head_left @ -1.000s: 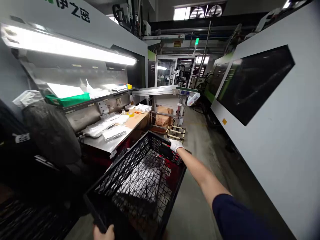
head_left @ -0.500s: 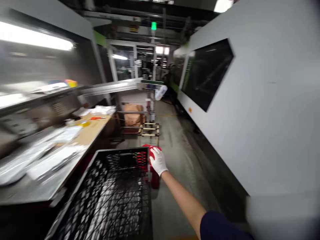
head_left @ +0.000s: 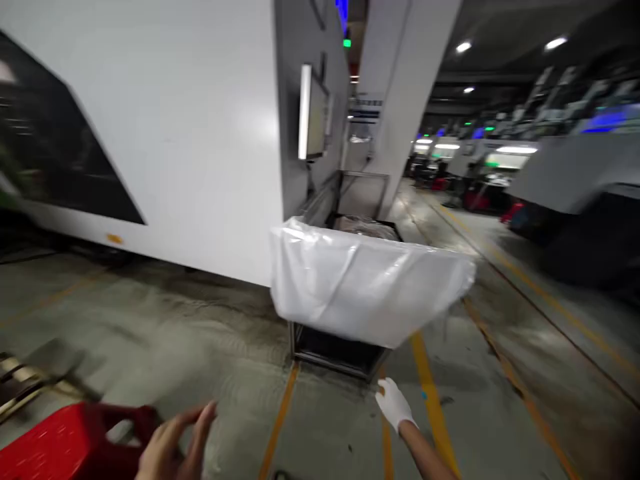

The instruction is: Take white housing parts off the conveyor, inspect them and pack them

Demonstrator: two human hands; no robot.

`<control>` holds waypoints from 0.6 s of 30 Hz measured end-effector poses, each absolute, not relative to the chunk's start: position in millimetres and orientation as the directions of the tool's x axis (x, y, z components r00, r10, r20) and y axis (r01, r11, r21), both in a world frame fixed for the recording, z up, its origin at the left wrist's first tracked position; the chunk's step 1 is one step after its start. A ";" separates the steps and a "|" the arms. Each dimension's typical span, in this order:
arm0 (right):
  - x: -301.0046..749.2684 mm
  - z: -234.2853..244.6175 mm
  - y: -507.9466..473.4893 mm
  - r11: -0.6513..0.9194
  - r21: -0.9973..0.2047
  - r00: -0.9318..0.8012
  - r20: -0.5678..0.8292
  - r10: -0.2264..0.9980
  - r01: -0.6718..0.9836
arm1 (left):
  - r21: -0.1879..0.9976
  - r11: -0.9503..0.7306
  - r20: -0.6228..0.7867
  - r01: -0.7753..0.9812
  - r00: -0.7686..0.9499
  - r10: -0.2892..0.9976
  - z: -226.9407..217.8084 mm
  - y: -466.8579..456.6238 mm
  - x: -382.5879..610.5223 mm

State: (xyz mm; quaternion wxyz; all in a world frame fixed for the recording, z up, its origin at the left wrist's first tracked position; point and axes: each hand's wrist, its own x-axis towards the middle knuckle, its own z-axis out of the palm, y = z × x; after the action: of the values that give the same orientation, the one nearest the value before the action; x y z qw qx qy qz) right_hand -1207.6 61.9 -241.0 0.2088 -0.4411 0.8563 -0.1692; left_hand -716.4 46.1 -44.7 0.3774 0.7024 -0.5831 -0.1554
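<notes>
My bare left hand is at the bottom edge beside a red plastic stool, thumb and fingers apart and holding nothing. Part of that hand is cut off by the frame. My right hand, in a white glove, hangs over the floor with loosely spread fingers and nothing in them. Ahead of it stands a metal-framed cart, its upper part covered by a translucent white plastic sheet. Neither hand touches the sheet.
A large white machine with a monitor fills the left. Behind the cart rises a pale pillar. Yellow lines mark the floor, and an aisle runs back to the right. Pale bars lie at the far left.
The view has swung right, away from the workbench and black crate. My right hand has left the crate's edge. My left hand and the sheet-covered cart have come into view.
</notes>
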 end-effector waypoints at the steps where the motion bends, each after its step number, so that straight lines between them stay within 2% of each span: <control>1: -1234.3 -249.4 94.4 0.609 -0.479 -0.580 -0.230 -0.782 -0.631 | 0.746 0.115 0.262 -0.656 0.131 -0.956 -33.0 33.7 -759.4; 2: -1256.6 -257.7 125.4 0.653 -0.488 -0.625 -0.249 -0.740 -0.579 | 0.783 0.244 0.298 -0.572 0.001 -0.954 -20.9 23.4 -806.6; 5: -1304.4 -283.0 201.9 0.722 -0.532 -0.720 -0.269 -0.640 -0.443 | 0.796 0.466 0.392 -0.386 -0.257 -0.883 10.3 6.1 -959.7; 7: -1328.1 -299.0 234.3 0.732 -0.570 -0.763 -0.261 -0.591 -0.372 | 0.760 0.572 0.477 -0.309 -0.334 -0.813 21.2 2.6 -1059.7; 9: -1351.4 -312.7 250.1 0.731 -0.606 -0.789 -0.262 -0.555 -0.313 | 0.727 0.629 0.504 -0.276 -0.407 -0.762 22.6 0.9 -1152.6; 11: -1377.4 -322.1 251.2 0.722 -0.636 -0.797 -0.271 -0.539 -0.273 | 0.707 0.642 0.508 -0.296 -0.420 -0.752 16.6 -1.5 -1237.4; 14: -1423.8 -324.7 236.5 0.686 -0.680 -0.788 -0.261 -0.557 -0.260 | 0.715 0.581 0.484 -0.389 -0.324 -0.813 0.7 -8.4 -1344.6; 16: -1460.6 -318.3 226.0 0.649 -0.710 -0.778 -0.233 -0.584 -0.274 | 0.729 0.534 0.465 -0.428 -0.264 -0.845 -10.3 -14.6 -1395.4; 18: -1501.2 -307.2 221.3 0.616 -0.734 -0.769 -0.206 -0.605 -0.287 | 0.726 0.548 0.464 -0.415 -0.292 -0.836 -20.2 -20.8 -1423.6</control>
State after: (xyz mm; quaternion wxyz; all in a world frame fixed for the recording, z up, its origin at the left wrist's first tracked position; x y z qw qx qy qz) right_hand -1501.2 221.3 -307.2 0.2229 -0.2561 0.8707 -0.3557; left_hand -1423.6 -20.8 -20.2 0.4326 0.4082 -0.7661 -0.2436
